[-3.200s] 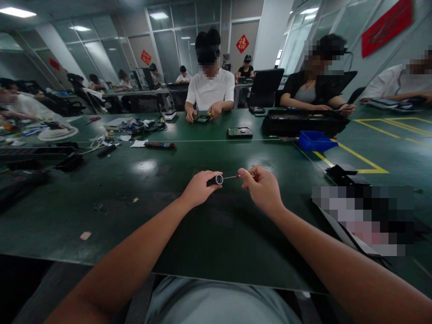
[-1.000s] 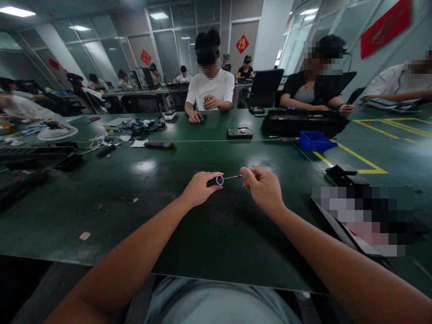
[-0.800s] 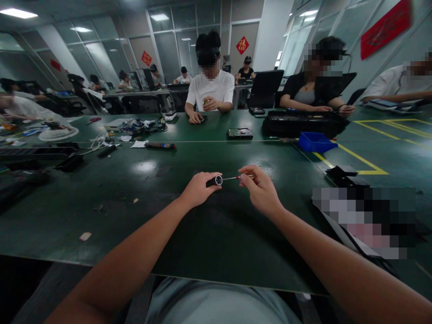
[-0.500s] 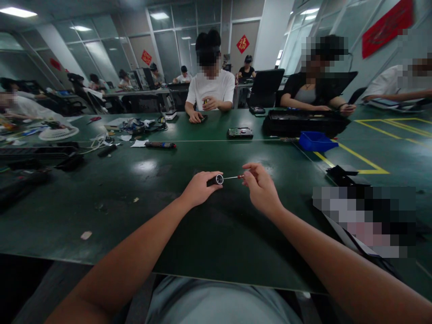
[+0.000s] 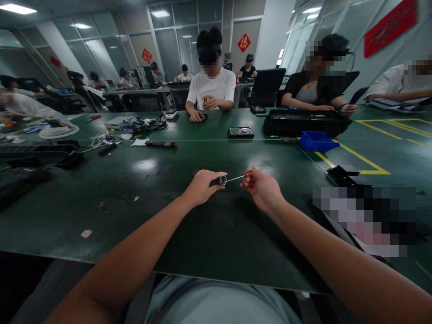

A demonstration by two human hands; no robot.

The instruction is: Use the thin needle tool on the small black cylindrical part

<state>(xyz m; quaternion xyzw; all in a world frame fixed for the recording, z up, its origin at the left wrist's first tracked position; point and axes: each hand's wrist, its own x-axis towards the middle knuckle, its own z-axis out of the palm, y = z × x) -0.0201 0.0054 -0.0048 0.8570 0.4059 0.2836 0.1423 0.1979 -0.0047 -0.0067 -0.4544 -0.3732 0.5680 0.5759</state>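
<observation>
The left hand [image 5: 200, 186] grasps a short black cylinder [image 5: 222, 180] between thumb and fingers, its ringed, pale-rimmed end turned toward us and to the right. The right hand [image 5: 265, 186], its fingers curled, grips a red-handled screwdriver [image 5: 235, 178], whose thin metal shaft slopes down leftward to the ringed end; we cannot tell how far the tip enters. Both hands are over the middle of the green tabletop [image 5: 202, 243], near its front edge, with cylinder and screwdriver between them.

Beyond the hands we find a device with an exposed circuit board [image 5: 240, 132] lying flat, and to its right a long black casing [image 5: 306, 122] with a blue scoop-shaped tray [image 5: 318, 141] just in front of it. Left of centre, a dark, rod-like tool [image 5: 161, 144] lies beside a white paper scrap [image 5: 139, 142]. Farther left we note a white round grille [image 5: 58, 132]. Across the table sit a person in a white shirt [image 5: 211, 85] and, to the right, a person in a dark jacket [image 5: 290, 92].
</observation>
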